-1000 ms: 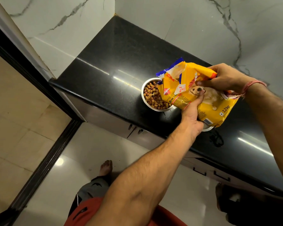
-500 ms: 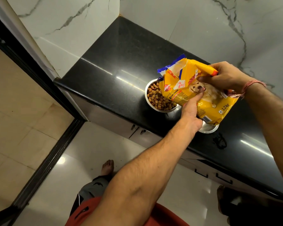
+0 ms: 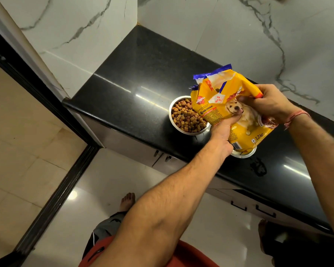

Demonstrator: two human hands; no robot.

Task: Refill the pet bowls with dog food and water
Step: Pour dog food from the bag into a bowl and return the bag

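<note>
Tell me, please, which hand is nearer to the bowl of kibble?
Left. The left hand grips the bag beside the bowl; the right hand holds the bag's far side.

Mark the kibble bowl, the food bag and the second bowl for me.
kibble bowl (image 3: 171, 114): head view, left rim.
food bag (image 3: 204, 110): head view, yellow front panel.
second bowl (image 3: 245, 154): head view, rim showing below the bag.

A steel bowl (image 3: 188, 115) full of brown kibble (image 3: 187, 117) sits near the desk's near edge. Just right of it, a yellow food bag (image 3: 226, 105) is held tilted, torn blue top up, above a second steel bowl (image 3: 244, 154), mostly hidden.
</note>
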